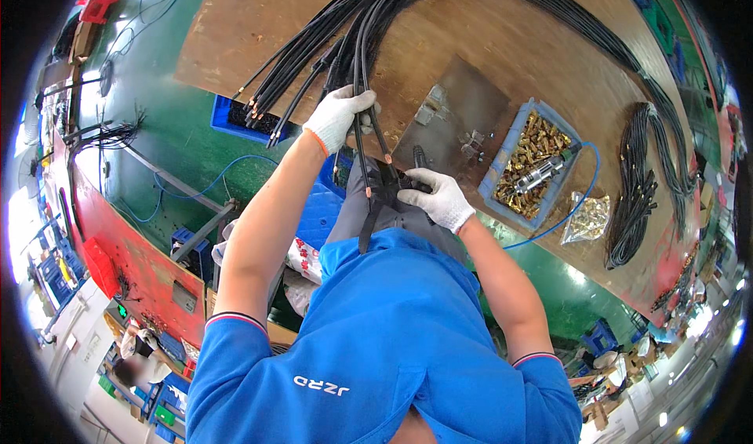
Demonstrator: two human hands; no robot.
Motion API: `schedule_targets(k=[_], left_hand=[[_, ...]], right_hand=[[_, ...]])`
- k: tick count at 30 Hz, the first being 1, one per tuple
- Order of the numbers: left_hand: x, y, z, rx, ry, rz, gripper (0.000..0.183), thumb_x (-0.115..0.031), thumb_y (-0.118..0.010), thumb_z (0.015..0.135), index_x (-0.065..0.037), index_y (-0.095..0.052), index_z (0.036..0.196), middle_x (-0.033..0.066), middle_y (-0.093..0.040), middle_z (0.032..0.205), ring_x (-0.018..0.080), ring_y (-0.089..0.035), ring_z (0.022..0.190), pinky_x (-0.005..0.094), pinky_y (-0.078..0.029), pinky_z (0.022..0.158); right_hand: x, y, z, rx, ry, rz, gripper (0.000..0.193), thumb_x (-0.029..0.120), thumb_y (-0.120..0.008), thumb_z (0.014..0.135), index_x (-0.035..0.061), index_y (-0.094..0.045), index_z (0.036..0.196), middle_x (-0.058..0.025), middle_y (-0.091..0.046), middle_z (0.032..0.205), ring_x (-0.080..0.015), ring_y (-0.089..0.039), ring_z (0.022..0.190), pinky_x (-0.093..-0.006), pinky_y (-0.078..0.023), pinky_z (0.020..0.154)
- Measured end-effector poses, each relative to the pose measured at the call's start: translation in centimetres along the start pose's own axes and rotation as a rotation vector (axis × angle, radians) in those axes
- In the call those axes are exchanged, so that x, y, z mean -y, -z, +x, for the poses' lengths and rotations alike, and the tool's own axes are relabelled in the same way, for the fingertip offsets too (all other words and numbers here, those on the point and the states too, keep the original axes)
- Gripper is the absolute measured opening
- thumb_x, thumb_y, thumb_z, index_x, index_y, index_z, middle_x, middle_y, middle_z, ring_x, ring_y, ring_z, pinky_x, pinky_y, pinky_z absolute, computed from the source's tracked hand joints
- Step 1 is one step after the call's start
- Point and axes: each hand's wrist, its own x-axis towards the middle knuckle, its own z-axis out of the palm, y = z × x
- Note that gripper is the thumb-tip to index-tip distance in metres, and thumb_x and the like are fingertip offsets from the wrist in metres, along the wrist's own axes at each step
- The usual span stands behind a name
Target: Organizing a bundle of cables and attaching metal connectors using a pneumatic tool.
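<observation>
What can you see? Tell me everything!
table: one, brown, in front
cables: many, black, across table
cable coil: one, black, table's right
sheet: one, dark, on table
bits: several, whitish, on sheet
crate: one, blue, right of sheet
metal parts: many, gold, in crate
tool: one, silver, on parts
hose: two stretches, blue, right and left
bag: one, clear, beside crate
other table: one, red, left
clutter: lots, mixed, around edges
shirt: one, blue, bottom
left grip: one, white-gloved, around cables
right grip: one, white-gloved, near centre

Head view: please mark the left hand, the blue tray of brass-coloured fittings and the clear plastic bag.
Left hand (337, 118): head view, middle of the white glove.
Blue tray (502, 160): head view, left wall.
Plastic bag (587, 220): head view, its middle.
</observation>
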Motion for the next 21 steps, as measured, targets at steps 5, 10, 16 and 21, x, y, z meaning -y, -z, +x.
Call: schedule_targets(k=[5,10,16,21], left_hand=[[0.8,-1.1,-0.6,-0.022,-0.031,0.046,0.018,-0.023,-0.071,0.102,-0.007,-0.065,0.11,0.0047,-0.071,0.092,0.0108,-0.062,0.067,0.029,-0.056,0.062],[1.0,-1.1,-0.5,-0.01,-0.051,0.132,0.019,-0.024,-0.071,0.103,-0.008,-0.066,0.111,0.0024,-0.072,0.094,0.0093,-0.062,0.069,0.0284,-0.058,0.063],[0.0,-1.9,-1.0,-0.025,-0.019,0.247,0.031,-0.018,-0.083,0.091,-0.002,-0.075,0.116,0.004,-0.075,0.101,0.0141,-0.069,0.085,0.0328,-0.059,0.075],[-0.1,-0.8,-0.1,-0.037,0.044,0.27,0.031,-0.027,-0.081,0.093,-0.006,-0.074,0.114,0.0002,-0.073,0.095,0.0105,-0.065,0.081,0.0281,-0.051,0.07]], right_hand=[[-0.3,-0.1,-1.2,0.014,-0.019,-0.006,0.046,0.021,-0.086,0.087,-0.0027,-0.072,0.124,-0.005,-0.075,0.108,-0.0116,-0.067,0.099,-0.0303,-0.054,0.092],[0.6,0.1,-0.9,0.046,-0.04,0.007,0.045,0.023,-0.083,0.089,-0.0031,-0.071,0.125,-0.0066,-0.075,0.109,-0.0122,-0.067,0.1,-0.0308,-0.053,0.094],[3.7,-1.0,1.8,0.048,-0.047,0.167,0.046,0.023,-0.08,0.094,-0.0057,-0.069,0.127,-0.0098,-0.075,0.112,-0.0147,-0.068,0.1,-0.0317,-0.055,0.093],[4.3,-3.6,7.5,-0.028,-0.048,0.382,0.045,0.026,-0.076,0.098,-0.0043,-0.067,0.129,-0.0084,-0.073,0.102,-0.0133,-0.067,0.078,-0.0306,-0.056,0.066]])
